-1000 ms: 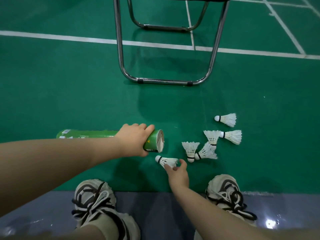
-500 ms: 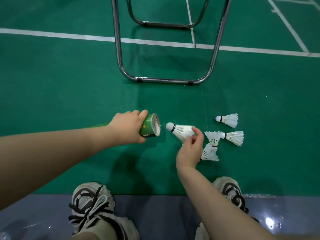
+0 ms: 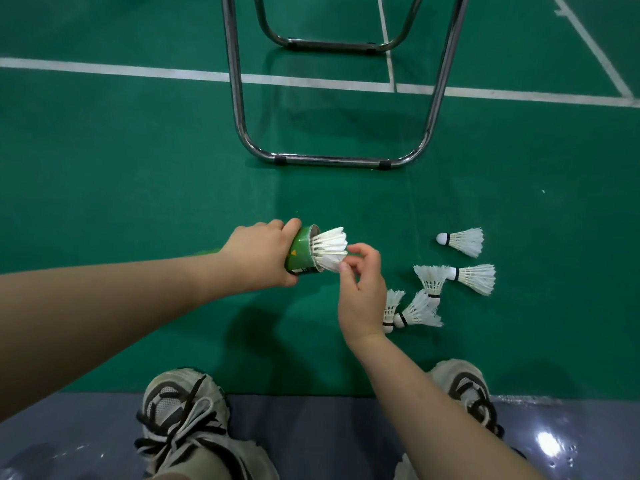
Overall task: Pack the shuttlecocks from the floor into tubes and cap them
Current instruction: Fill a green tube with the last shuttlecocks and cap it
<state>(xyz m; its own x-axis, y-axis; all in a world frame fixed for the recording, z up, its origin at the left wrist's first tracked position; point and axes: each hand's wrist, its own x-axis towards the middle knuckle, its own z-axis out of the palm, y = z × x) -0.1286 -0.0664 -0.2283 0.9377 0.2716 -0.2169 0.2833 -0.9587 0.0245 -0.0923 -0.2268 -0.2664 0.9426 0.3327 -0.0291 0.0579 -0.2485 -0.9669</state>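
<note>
My left hand (image 3: 265,252) grips a green tube (image 3: 302,252) near its open mouth, which points right. A white feather shuttlecock (image 3: 330,247) sits cork-first in that mouth, its skirt sticking out. My right hand (image 3: 362,292) pinches the skirt's edge with thumb and fingertips. Several more shuttlecocks lie on the green floor to the right: one farthest away (image 3: 462,240), one (image 3: 476,277) below it, one with feathers spread (image 3: 431,278), and two (image 3: 417,311) close to my right wrist. Most of the tube is hidden behind my left arm.
A chrome folding-chair frame (image 3: 332,161) stands on the court just beyond the tube. White court lines (image 3: 138,71) cross the far floor. My two laced sneakers (image 3: 183,414) rest on a grey strip at the near edge.
My right hand picked a shuttlecock off the floor, carried it up to the tube and pushed it cork-first into the mouth. The left hand raised the tube's open end.
</note>
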